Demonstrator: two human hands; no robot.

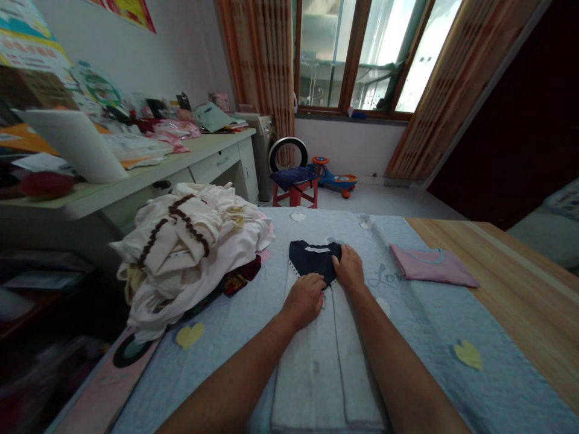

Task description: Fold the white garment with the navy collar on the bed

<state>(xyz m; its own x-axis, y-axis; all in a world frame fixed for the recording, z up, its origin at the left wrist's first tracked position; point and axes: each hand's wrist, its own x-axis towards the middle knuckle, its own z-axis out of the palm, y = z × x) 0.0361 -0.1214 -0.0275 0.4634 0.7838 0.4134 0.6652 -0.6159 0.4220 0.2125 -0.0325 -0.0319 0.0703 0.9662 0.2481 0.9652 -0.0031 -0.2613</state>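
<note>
A white garment (312, 367) with a navy neckline lies flat on the light blue cloth (239, 337), its sides folded inward into a long strip. My left hand (305, 299) rests on its upper part, just below the navy section, with fingers bent and close together; what lies under the fingertips is hidden. Against the right edge of the navy part is my right hand (350, 267), its thumb apart from the fingers, laid on the fabric. A folded pink garment (436, 266) lies farther right.
A heap of white clothes (194, 241) sits at the left of the cloth. Behind it stands a cluttered desk (181, 161). A stool (295, 187) and a blue ride-on toy (335, 178) are beyond the far edge. Bare wood (511, 259) shows at the right.
</note>
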